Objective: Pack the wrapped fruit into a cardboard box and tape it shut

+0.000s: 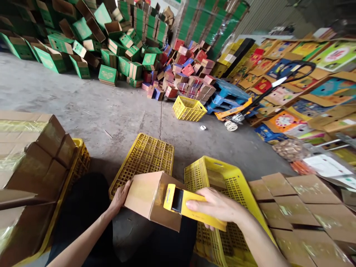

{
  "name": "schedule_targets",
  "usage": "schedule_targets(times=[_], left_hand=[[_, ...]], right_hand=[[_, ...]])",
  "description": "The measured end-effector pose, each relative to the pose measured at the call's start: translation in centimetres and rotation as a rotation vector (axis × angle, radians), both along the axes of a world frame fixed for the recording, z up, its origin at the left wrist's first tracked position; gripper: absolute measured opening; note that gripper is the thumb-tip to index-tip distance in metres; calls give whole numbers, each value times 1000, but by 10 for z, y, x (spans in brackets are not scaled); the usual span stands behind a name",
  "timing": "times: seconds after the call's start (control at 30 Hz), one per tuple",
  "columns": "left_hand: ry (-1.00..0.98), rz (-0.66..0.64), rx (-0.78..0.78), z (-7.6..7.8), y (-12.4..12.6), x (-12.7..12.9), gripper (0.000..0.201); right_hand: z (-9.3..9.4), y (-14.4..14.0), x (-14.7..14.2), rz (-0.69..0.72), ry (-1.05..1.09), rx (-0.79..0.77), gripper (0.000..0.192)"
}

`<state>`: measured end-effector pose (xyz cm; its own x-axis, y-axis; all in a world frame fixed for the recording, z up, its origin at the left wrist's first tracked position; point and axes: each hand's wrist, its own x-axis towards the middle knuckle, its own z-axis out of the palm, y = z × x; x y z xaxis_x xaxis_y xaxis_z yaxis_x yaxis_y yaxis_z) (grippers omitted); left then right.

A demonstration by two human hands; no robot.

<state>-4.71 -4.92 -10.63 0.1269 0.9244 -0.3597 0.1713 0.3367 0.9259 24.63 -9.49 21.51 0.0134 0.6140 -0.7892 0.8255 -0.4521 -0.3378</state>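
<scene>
In front of the seated person, over the dark-trousered knees, the right hand (219, 207) is wrapped around a long yellow tape dispenser (191, 216) with a black inner part, thumb pressed along its near flank. The dispenser's front end overlaps the taped face of a plain brown cardboard box (144, 194); whether the two touch cannot be told. The left hand (120, 198) grips that box at its left edge, thumb on top, the rest of the fingers largely hidden, and the box is held tilted.

Just beyond the box, a flat yellow latticed plastic crate (148, 154) shows its perforated surface. Right of it stands an open yellow perforated plastic crate (194, 176), with a piece of brown cardboard inside. Taped brown cardboard cartons (302, 211) sit in rows at the far right; more brown cartons (41, 167) fill a yellow plastic crate (80, 159) at the left.

Across the grey concrete floor (133, 100) lie heaped green cardboard boxes (108, 75), smaller red and purple boxes (182, 70), and an orange pallet jack (235, 111) beside stacked blue pallets (228, 91).
</scene>
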Motion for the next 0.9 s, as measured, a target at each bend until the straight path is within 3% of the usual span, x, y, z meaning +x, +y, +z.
schedule_targets(times=[0.07, 0.17, 0.23, 0.3, 0.4, 0.47, 0.6, 0.73, 0.9], left_hand=[[35, 34, 66, 10, 8, -9, 85], [-7, 37, 243, 47, 16, -22, 75], [-115, -144, 574, 80, 19, -26, 65], [-142, -423, 922, 111, 22, -25, 65], [-58, -654, 1283, 133, 30, -21, 70], [2, -702, 1378, 132, 38, -18, 76], [-4, -663, 1489, 111, 51, -17, 78], [-17, -580, 1512, 95, 55, -23, 75], [20, -569, 1508, 89, 56, -34, 72]], right_hand=[[-3, 11, -8, -32, 49, -16, 61], [-5, 26, -17, -17, 90, -18, 61], [-3, 34, -24, 16, 107, -26, 60], [2, 40, -31, 46, 108, -28, 59], [7, 44, -39, 57, 106, -29, 57], [9, 45, -42, 48, 109, -44, 56], [6, 45, -46, 35, 98, -36, 59], [6, 46, -56, 85, 86, -3, 61], [9, 52, -62, 77, 107, -41, 59]])
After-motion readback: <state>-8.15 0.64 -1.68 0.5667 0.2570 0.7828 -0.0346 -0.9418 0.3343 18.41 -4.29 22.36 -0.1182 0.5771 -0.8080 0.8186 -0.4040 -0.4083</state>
